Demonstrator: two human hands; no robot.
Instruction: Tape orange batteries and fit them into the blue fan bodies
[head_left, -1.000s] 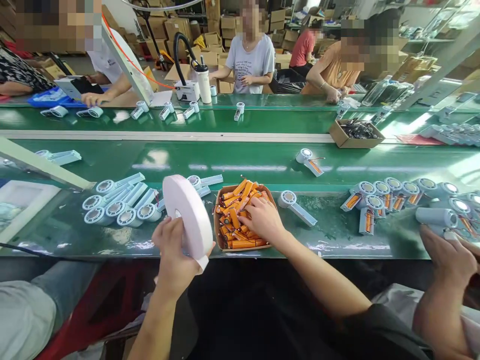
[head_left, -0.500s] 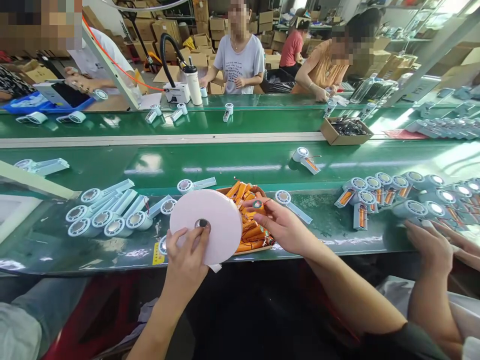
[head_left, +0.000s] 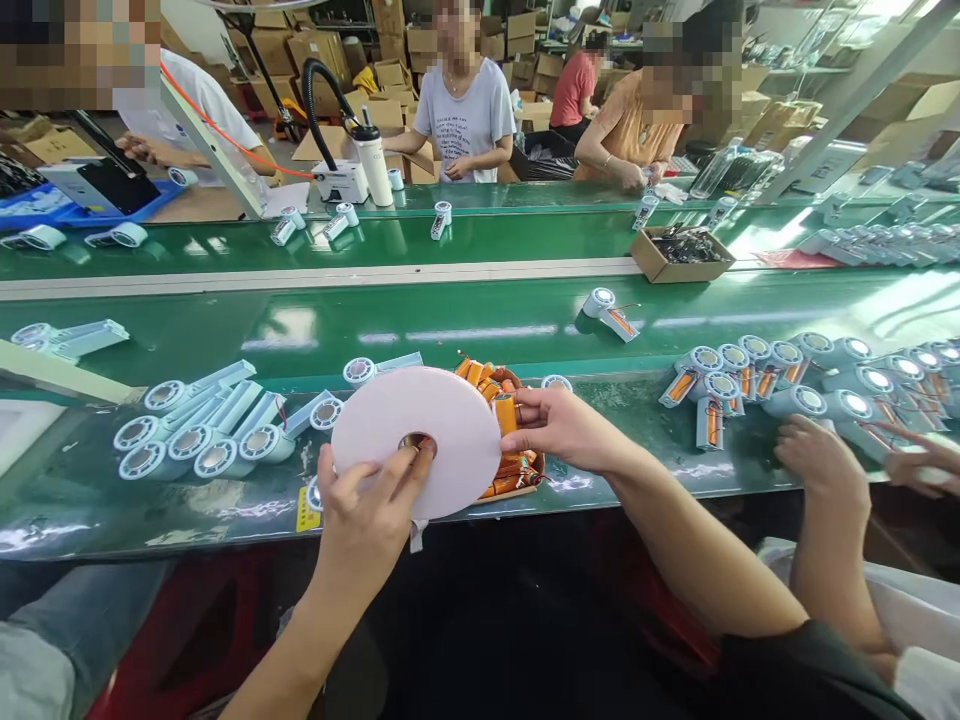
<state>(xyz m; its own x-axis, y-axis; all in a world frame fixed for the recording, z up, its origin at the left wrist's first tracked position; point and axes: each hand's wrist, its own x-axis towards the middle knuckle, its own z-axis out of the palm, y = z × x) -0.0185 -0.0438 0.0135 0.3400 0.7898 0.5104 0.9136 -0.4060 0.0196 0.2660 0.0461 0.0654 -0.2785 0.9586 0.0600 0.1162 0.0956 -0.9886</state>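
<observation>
A large white roll of tape (head_left: 405, 405) is in my left hand (head_left: 364, 525), its fingers hooked into the core hole. A short loose tape end (head_left: 418, 536) hangs from the roll's lower edge. Between thumb and fingertips, my right hand (head_left: 574, 430) pinches an orange battery pack (head_left: 505, 412), held upright beside the roll's right edge. Behind the roll and below that hand, a box of orange battery packs (head_left: 514, 470) sits on the bench, partly hidden.
Pale blue fan housings (head_left: 217, 455) lie grouped at left; more housings (head_left: 720, 385), some with orange packs inside, crowd the right. A co-worker's hand (head_left: 825, 455) works there. Beyond runs a green conveyor (head_left: 450, 325) with a carton of black parts (head_left: 682, 265). People stand opposite.
My right hand has turned the battery pack upright and brought it against the roll's right side. The roll has tilted and shifted slightly right. The co-worker's hands at right have moved.
</observation>
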